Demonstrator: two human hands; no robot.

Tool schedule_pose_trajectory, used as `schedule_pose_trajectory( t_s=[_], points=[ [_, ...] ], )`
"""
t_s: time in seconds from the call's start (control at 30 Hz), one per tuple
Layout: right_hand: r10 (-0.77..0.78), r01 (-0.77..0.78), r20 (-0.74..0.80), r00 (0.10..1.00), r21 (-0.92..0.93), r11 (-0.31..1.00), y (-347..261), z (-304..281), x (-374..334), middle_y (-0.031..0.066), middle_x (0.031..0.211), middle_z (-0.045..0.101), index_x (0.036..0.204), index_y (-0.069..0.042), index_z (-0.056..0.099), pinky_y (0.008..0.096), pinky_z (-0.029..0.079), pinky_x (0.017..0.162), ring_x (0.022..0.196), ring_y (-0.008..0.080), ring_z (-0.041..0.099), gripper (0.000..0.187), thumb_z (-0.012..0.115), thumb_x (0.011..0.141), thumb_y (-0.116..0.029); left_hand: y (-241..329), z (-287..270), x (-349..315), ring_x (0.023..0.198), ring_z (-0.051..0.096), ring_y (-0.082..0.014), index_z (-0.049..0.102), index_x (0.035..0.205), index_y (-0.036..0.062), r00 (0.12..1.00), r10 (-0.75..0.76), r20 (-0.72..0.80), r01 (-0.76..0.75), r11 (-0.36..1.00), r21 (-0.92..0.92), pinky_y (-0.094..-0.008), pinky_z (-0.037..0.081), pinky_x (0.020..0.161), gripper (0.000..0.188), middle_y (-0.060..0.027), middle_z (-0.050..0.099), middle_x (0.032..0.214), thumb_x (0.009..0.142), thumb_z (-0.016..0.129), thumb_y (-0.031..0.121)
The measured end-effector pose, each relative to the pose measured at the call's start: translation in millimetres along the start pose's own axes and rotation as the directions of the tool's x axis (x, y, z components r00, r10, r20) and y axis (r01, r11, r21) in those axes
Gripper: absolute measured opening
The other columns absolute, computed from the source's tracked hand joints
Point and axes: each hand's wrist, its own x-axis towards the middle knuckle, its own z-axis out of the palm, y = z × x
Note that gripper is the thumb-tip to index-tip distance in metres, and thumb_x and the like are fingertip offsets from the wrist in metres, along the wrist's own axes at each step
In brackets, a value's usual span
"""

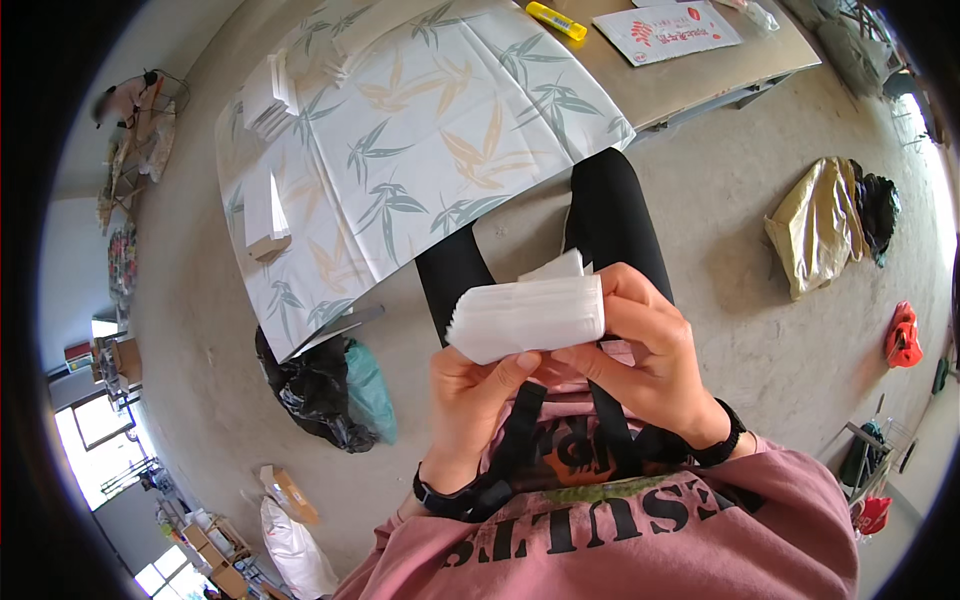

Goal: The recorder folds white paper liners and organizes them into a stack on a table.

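Note:
A thick stack of thin white sheets or small bags is held over my lap, its layered edges facing left; I cannot tell the exact material. My left hand grips the lower left of the stack, thumb pressed on the near face. At the right end, the fingers and thumb of my right hand are closed round it. One loose flap sticks up behind the stack near my right fingertips. On the table lie similar white bundles, and closer to me is another white stack.
The table cloth has a leaf pattern. Beyond it lie a yellow tube and a flat printed packet. Floor items include a black bag, teal bag, tan sack and red bag.

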Motion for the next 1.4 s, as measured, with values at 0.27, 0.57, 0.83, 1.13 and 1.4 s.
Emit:
schedule_pose_trajectory(
  t_s=[0.27,0.57,0.83,1.13,1.4],
  points=[
    [0.067,-0.030,-0.140,0.988,0.250,0.968,-1,-3,-4,0.0075,0.109,0.051,0.110,-0.001,0.055,0.0228,0.045,0.057,0.078,0.0127,0.059,0.042,0.071,0.072,0.008,0,3,3,0.079,0.067,-0.0173,0.067,0.099,-0.0061,0.951,0.310,0.007,-0.284,0.859,0.427,-0.0273,0.054,0.069,0.014,-0.0132,0.069,0.089,0.086,0.065,-0.001],
    [-0.182,0.200,-0.182,0.966,0.083,0.976,-7,-9,-2,0.0078,0.091,0.053,0.094,-0.001,0.064,0.0215,0.039,0.051,0.060,0.0074,0.048,0.029,0.073,0.068,0.009,-3,-5,-5,0.080,0.066,-0.0143,0.069,0.099,-0.0017,0.959,0.276,0.066,-0.253,0.727,0.639,-0.0247,0.050,0.068,0.019,-0.0096,0.071,0.088,0.081,0.067,-0.005],
    [-0.242,0.245,-0.164,0.956,-0.003,0.970,-6,-15,-2,0.0072,0.088,0.054,0.084,-0.001,0.068,0.0206,0.040,0.052,0.062,0.0083,0.049,0.024,0.068,0.066,0.015,0,-10,-6,0.079,0.066,-0.0148,0.069,0.095,-0.0047,0.940,0.327,0.100,-0.317,0.722,0.615,-0.0255,0.050,0.068,0.020,-0.0099,0.071,0.089,0.074,0.070,-0.006],
    [-0.285,0.287,-0.142,0.948,-0.003,0.958,-6,-15,-2,0.0108,0.085,0.060,0.084,0.000,0.067,0.0247,0.046,0.055,0.067,0.0161,0.057,0.024,0.066,0.065,0.016,7,-12,-4,0.105,0.060,-0.0242,0.056,0.115,-0.0107,0.987,0.129,0.100,-0.119,0.988,-0.100,-0.0339,0.046,0.091,0.043,-0.0157,0.061,0.114,0.080,0.071,0.007],
    [-0.180,0.175,-0.018,0.983,0.342,0.923,-4,-14,-11,0.0116,0.077,0.065,0.090,0.007,0.061,0.0231,0.044,0.048,0.057,0.0132,0.057,0.021,0.073,0.076,-0.002,7,-15,-6,0.095,0.061,-0.0174,0.064,0.105,-0.0070,0.986,0.159,-0.044,-0.152,0.979,0.134,-0.0301,0.048,0.084,0.037,-0.0121,0.066,0.103,0.085,0.071,0.023]
  ],
)
